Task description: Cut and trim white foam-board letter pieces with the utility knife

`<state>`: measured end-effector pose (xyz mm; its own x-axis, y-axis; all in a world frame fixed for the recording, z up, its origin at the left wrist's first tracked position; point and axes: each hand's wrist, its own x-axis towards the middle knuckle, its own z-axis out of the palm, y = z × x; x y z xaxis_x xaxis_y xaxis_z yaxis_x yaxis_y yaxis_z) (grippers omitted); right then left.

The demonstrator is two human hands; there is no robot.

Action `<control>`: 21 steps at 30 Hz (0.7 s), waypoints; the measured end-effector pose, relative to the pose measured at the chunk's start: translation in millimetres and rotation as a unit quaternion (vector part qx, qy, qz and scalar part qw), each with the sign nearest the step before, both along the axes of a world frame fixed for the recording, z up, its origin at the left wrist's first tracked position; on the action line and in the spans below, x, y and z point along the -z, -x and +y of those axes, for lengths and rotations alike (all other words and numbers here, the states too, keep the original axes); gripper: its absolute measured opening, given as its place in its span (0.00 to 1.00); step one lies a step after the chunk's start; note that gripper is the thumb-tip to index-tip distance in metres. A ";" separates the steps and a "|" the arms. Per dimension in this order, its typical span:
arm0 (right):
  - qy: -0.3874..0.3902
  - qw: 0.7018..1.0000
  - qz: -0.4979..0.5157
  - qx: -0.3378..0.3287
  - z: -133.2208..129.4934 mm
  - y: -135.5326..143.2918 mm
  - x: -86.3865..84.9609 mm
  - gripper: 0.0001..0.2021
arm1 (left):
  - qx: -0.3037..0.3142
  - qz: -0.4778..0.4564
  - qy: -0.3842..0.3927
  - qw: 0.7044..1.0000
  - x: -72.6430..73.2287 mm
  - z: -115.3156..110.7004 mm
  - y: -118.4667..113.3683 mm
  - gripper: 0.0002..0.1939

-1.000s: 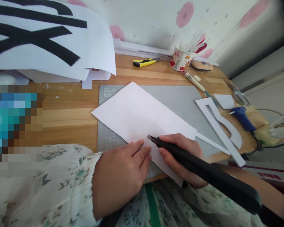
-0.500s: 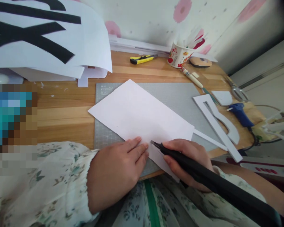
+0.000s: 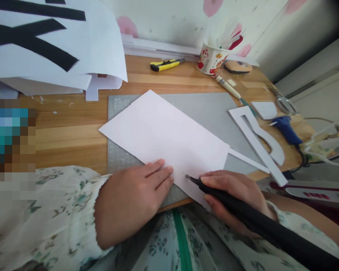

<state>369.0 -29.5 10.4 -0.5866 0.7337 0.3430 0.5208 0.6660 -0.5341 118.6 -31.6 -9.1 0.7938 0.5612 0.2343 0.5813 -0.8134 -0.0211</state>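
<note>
Counter (image 3: 64, 141): wood-grained, bearing a grey mat (image 3: 120, 148).
Wall (image 3: 172, 22): white, pink-flowered, behind the counter.
White sheet (image 3: 164, 128): across the mat, left corner overhanging it, mostly beyond both hands.
Left hand (image 3: 132, 201): flat, fingers extended onto the sheet's near edge.
Right hand (image 3: 240, 192): gripping a black cutter (image 3: 245, 215), blade at the sheet.

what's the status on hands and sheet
Left hand on white sheet, right hand gripping black cutter. Sheet over gray mat, left corner overhanging. Left hand close to cutter tip.
</note>
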 end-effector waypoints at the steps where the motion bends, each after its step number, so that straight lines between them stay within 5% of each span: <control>1: -0.004 1.000 -0.003 0.001 -0.9 -1.9 -0.8 0.18 | 0.002 0.002 0.000 1.000 0.2 0.0 0.2 0.20; 17: 0.061 0.997 -0.045 -0.008 -30.1 -46.5 -7.5 0.20 | 0.037 -0.002 0.010 0.999 -1.1 4.5 5.1 0.18; 21: 0.069 0.995 -0.026 0.066 -29.7 -56.2 -9.2 0.09 | 0.039 -0.026 0.002 0.999 -1.3 8.5 5.4 0.16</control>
<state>425.2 -59.2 19.6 -0.4971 0.8431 0.2051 0.6277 0.5126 -0.5858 113.2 -23.1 -7.8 0.8213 0.5000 0.2748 0.5172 -0.8558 0.0115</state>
